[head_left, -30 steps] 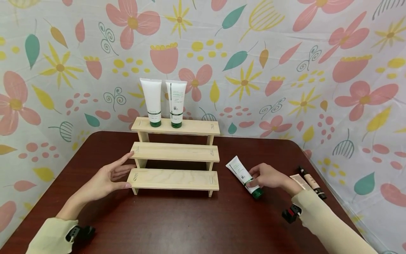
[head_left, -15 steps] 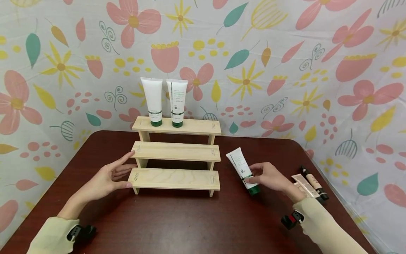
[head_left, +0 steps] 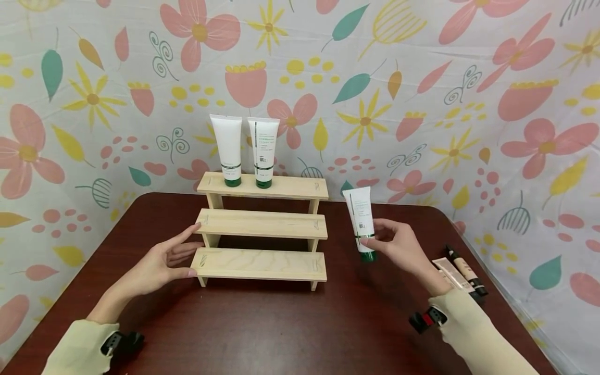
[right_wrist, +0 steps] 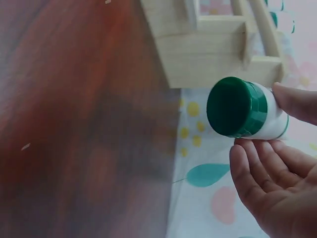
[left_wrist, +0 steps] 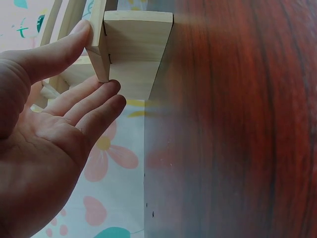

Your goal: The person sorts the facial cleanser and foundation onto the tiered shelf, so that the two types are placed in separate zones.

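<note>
My right hand (head_left: 398,247) pinches a white squeeze tube (head_left: 361,213) with a green cap near its cap end, thumb on one side and fingers on the other. The tube stands nearly upright, cap down, to the right of a three-step wooden display rack (head_left: 262,224). In the right wrist view its green cap (right_wrist: 230,106) faces the camera. At the rack's left end my left hand (head_left: 150,271) touches the lower and middle steps with fairly straight fingers; the left wrist view shows thumb and fingertips at the wood (left_wrist: 138,37). Two matching tubes, one white tube (head_left: 228,148) and its neighbour (head_left: 264,151), stand cap-down on the top step.
Beyond my right forearm, a beige tube (head_left: 452,273) and a slim black-capped bottle (head_left: 466,271) lie near the right edge of the dark wooden table (head_left: 281,328). A floral cloth (head_left: 422,104) hangs behind. The middle and bottom steps show bare wood.
My right hand has raised the tube off the table and moved it away from me, turning it from slanted to nearly upright. My left hand stays at the rack.
</note>
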Tool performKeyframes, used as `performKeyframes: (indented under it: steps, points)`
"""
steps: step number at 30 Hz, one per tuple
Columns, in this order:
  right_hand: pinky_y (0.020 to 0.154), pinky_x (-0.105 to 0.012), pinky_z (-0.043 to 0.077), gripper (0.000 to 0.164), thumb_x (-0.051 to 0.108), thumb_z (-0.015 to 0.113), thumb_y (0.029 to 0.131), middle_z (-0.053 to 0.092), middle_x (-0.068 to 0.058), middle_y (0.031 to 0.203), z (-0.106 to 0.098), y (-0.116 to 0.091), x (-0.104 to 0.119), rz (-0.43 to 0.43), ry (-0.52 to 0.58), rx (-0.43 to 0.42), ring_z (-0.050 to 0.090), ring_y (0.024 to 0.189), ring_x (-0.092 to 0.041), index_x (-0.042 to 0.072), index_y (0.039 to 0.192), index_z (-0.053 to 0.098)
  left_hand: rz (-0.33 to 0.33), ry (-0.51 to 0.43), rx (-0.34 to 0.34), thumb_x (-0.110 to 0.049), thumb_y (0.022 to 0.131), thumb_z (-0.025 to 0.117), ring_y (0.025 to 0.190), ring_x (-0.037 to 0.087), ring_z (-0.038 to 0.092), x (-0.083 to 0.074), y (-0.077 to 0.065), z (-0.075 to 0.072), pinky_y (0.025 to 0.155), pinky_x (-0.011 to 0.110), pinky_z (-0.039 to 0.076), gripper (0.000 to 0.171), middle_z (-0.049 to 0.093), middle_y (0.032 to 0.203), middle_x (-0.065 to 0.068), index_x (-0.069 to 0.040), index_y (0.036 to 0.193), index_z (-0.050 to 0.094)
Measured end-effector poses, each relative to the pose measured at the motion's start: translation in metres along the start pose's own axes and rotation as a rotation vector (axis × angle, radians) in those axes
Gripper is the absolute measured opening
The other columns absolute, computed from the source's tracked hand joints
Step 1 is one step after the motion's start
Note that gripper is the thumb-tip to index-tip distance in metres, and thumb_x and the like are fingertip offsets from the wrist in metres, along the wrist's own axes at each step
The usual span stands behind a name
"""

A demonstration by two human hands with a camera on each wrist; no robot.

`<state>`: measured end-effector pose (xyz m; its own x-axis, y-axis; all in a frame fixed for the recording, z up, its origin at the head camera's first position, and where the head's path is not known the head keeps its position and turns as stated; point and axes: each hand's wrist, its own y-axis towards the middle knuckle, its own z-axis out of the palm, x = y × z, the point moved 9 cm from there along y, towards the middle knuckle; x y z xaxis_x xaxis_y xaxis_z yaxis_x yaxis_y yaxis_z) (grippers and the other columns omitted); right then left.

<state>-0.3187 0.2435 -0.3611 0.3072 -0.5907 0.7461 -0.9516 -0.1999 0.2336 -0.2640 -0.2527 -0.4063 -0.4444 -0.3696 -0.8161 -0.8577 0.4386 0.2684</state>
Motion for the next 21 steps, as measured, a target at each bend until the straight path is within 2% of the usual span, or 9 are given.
performKeyframes:
  steps: [4,10,17,21]
  points:
    - [0.073,-0.028,0.056,0.047,0.02,0.085,0.092,0.074,-0.013,0.115,-0.006,0.003,0.02,-0.042,0.022,-0.052,0.07,0.089,-0.02,0.003,0.134,0.07,-0.008,0.001,-0.004,-0.003,0.088,0.086,0.132,0.042,0.058,0.0,0.0,-0.001,0.1,0.027,0.05,0.101,0.057,0.147,0.025,-0.015,0.169,0.027]
    - [0.075,-0.022,0.056,0.054,0.016,0.086,0.091,0.074,-0.016,0.112,-0.012,0.009,0.048,-0.092,0.046,-0.116,0.07,0.09,-0.018,0.001,0.14,0.067,-0.034,-0.009,0.002,-0.003,0.088,0.086,0.133,0.042,0.057,0.002,0.0,0.0,0.101,0.033,0.051,0.101,0.058,0.147,0.025,-0.017,0.169,0.027]
    - [0.076,-0.023,0.057,0.053,0.017,0.087,0.09,0.076,-0.013,0.104,-0.007,0.024,0.079,-0.137,0.125,-0.153,0.073,0.089,-0.017,0.008,0.139,0.069,-0.049,-0.013,0.003,-0.003,0.088,0.086,0.134,0.043,0.056,0.005,0.0,-0.001,0.101,0.034,0.052,0.101,0.056,0.148,0.025,-0.017,0.169,0.027]
    - [0.075,-0.024,0.057,0.052,0.018,0.087,0.09,0.077,-0.013,0.106,0.0,0.035,0.093,-0.15,0.178,-0.152,0.074,0.091,-0.019,0.009,0.138,0.07,-0.051,-0.014,0.007,-0.004,0.088,0.086,0.134,0.043,0.056,0.004,0.0,-0.001,0.102,0.039,0.052,0.101,0.056,0.149,0.025,-0.017,0.169,0.026]
